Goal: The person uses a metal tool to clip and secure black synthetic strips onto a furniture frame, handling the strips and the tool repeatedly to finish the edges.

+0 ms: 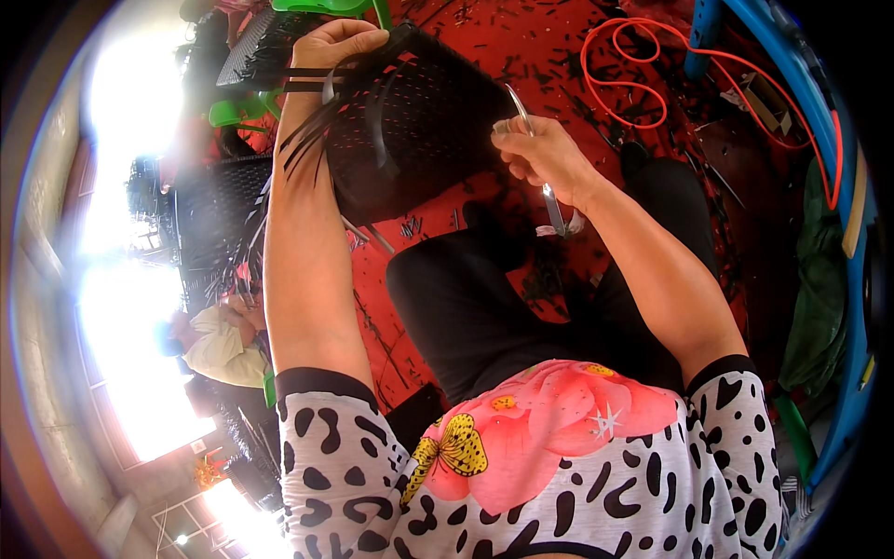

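A black woven basket [419,130], made of flat strips, stands tilted in front of my knees. Loose black strips [312,140] stick out from its left side across my left forearm. My left hand [337,45] is closed on the basket's far upper edge, thumb along the rim; part of its grip is hidden. To the right of the basket, my right hand [545,156] is closed around a slim silver metal tool. Its curved, pointed end [518,101] rises above the fingers, and a flat end [555,212] shows below the hand. The tool's tip is apart from the weave.
Black strip scraps litter the red floor [372,307]. An orange-red cord [663,93] loops at the right, near a blue curved frame [843,186]. Green stools [237,112] and more black woven pieces [223,200] are at the left, where another person [228,349] sits.
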Demonstrator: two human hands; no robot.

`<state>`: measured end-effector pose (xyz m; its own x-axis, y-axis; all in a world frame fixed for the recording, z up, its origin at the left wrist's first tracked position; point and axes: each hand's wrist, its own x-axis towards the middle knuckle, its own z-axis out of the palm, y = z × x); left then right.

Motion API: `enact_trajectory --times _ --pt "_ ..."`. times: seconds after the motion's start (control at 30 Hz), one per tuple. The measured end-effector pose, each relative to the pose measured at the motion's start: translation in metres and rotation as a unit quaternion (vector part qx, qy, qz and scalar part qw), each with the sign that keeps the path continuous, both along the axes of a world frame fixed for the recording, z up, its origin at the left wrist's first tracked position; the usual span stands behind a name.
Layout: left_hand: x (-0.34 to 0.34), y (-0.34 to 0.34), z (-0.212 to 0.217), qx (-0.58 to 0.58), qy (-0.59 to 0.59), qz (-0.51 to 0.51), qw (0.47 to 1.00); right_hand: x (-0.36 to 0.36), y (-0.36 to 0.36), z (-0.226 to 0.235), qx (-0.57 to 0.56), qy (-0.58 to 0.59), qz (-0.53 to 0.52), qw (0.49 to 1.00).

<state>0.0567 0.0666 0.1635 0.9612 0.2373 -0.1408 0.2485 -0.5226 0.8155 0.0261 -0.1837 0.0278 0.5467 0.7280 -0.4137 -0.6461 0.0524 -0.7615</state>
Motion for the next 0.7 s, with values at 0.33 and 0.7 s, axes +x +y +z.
enact_trajectory --times 0.33,0.7 --pt "0.0 -0.002 0.0024 -0.006 -0.001 0.004 1.0 0.0004 -0.0003 0.0034 -0.004 -0.012 0.001 1.0" --pt "0.002 0.0001 0.0009 -0.005 -0.01 0.011 1.0 0.0002 0.0014 0.0048 0.009 0.008 -0.02 1.0"
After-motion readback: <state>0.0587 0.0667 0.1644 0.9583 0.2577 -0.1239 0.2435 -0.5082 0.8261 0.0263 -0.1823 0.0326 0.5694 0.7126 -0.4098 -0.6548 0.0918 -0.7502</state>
